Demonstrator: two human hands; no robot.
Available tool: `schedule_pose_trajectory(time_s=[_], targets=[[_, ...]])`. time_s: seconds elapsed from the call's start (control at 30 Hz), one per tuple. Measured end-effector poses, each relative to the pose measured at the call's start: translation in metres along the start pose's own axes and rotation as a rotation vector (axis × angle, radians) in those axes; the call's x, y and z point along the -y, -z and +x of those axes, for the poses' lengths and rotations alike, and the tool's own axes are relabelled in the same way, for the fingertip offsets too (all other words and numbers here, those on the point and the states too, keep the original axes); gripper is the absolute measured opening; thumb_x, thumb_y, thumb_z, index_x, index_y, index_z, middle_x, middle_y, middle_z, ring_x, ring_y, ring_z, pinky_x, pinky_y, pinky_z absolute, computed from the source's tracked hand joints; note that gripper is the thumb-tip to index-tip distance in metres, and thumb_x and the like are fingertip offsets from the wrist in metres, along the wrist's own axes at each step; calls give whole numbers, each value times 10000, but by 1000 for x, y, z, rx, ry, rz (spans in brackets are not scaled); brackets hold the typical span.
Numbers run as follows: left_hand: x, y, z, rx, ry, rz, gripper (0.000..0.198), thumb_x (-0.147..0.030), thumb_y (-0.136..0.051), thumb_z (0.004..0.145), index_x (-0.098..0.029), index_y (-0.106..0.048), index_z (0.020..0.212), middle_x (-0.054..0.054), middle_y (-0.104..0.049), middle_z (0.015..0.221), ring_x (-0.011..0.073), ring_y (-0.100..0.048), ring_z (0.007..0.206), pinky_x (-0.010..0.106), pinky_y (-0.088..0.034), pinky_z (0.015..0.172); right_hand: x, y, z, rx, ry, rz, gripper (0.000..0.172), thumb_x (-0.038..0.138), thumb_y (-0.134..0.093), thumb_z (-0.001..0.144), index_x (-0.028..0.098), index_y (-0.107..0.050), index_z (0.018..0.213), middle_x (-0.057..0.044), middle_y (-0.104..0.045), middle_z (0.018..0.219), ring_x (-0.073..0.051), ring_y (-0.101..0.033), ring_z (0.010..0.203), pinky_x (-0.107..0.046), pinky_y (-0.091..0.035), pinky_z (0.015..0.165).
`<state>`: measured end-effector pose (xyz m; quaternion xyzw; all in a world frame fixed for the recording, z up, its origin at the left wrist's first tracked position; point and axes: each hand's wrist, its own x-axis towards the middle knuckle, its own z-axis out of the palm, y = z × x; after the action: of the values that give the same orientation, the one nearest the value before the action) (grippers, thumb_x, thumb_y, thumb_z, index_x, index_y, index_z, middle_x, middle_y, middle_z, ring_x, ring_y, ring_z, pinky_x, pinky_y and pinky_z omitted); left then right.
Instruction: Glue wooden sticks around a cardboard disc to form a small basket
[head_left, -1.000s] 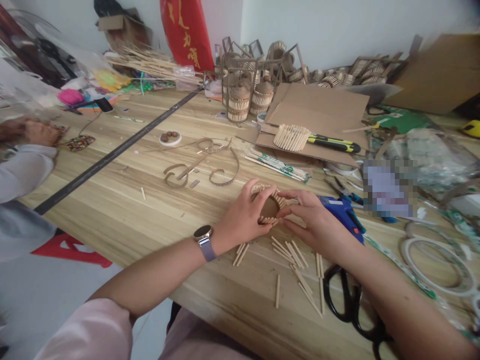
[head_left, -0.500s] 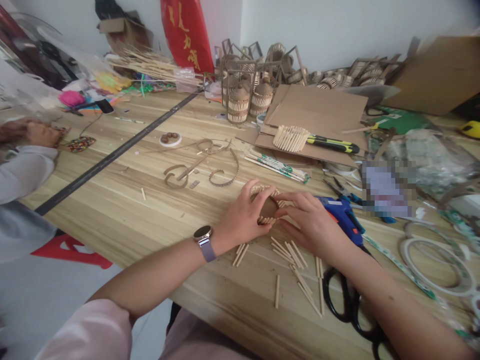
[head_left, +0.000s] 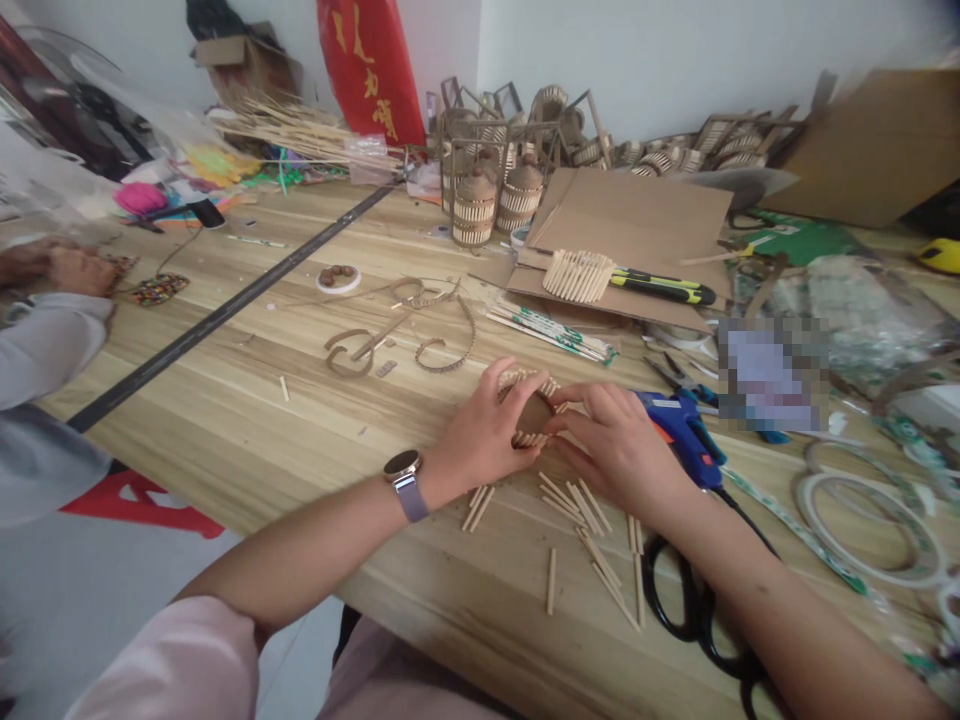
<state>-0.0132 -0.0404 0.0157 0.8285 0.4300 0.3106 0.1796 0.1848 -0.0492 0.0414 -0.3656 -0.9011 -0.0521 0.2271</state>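
Both my hands close around a small round piece of brown cardboard ringed with short wooden sticks (head_left: 534,408), resting on the wooden table (head_left: 315,420). My left hand (head_left: 480,432), with a watch on its wrist, curls round its left side. My right hand (head_left: 615,445) pinches its right side with thumb and fingers. Several loose short sticks (head_left: 592,520) lie just in front of my hands.
A blue glue gun (head_left: 686,435) lies right of my right hand, black scissors (head_left: 694,620) under my right forearm. Cardboard sheets (head_left: 637,225), a stick fan (head_left: 577,275), a yellow-black knife (head_left: 664,287), finished stick baskets (head_left: 476,205) and tape rolls (head_left: 862,515) surround. Another person's sleeve (head_left: 45,340) is at far left.
My right hand has slid slightly left and closer around the stick ring. The left hand and the ring have hardly moved.
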Motion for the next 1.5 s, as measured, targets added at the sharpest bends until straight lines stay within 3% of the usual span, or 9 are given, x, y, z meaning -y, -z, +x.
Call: schedule_pose_trajectory(time_s=[0.4,0.67,0.77,0.87,1.0,1.1,1.23,1.33,1.5], targets=[[3,-2,0,9,-2,-35,932,-318,-868,648,-255,-326,1404,182,-249,1460,366,-390,1364,546,-464,1043,0,0,-1,-9,15,-13,121,184,-536,927,210,-637,866,-108,-637,1058,-255,-580,954,-390,-457,772],[-4,-4,-1,-17,29,41,835,-249,-787,733,-260,-308,1417,174,-273,1460,356,-433,1331,510,-507,988,-4,-2,-1,0,4,95,109,201,-553,921,198,-651,875,-123,-622,1067,-276,-587,985,-424,-486,796],[-4,-3,-1,-16,34,45,845,-243,-781,728,-265,-304,1425,167,-267,1471,351,-449,1319,498,-507,993,-7,8,-1,-19,-4,161,128,230,-563,917,195,-658,996,-143,-609,1129,-288,-590,1055,-447,-499,853],[0,-1,0,0,43,49,867,-242,-794,695,-271,-321,1422,154,-260,1478,349,-472,1300,486,-517,989,-16,27,-4,-73,-119,185,212,290,-561,914,200,-640,1089,-136,-622,1134,-279,-606,1075,-433,-504,895],[4,3,0,33,29,44,905,-218,-810,666,-279,-321,1426,151,-236,1505,366,-440,1334,500,-519,992,-33,50,-22,-37,-388,83,263,430,-493,901,227,-660,906,-105,-684,986,-272,-660,928,-415,-525,832],[5,5,-1,49,23,15,925,-214,-834,660,-294,-317,1422,153,-210,1525,377,-415,1358,528,-506,1009,-44,53,-43,76,-658,-64,342,501,-444,856,228,-646,819,-115,-694,881,-294,-672,829,-423,-522,759],[1,5,-3,25,15,0,967,-232,-873,640,-295,-306,1421,162,-189,1535,392,-385,1382,558,-474,1042,-47,46,-63,364,-968,-203,352,542,-467,839,231,-631,831,-116,-713,795,-327,-687,729,-403,-488,626],[-3,3,-4,-15,18,27,934,-207,-849,667,-289,-303,1421,165,-183,1536,393,-364,1396,551,-472,1044,-41,45,-62,458,-957,-202,397,570,-426,895,227,-608,811,-147,-722,755,-334,-699,694,-374,-449,561],[-5,1,-4,-20,20,44,881,-158,-799,696,-272,-311,1420,174,-189,1533,382,-432,1349,525,-495,1019,-38,44,-58,372,-823,-197,391,515,-395,936,248,-544,694,-170,-705,650,-326,-681,599,-362,-395,501]])
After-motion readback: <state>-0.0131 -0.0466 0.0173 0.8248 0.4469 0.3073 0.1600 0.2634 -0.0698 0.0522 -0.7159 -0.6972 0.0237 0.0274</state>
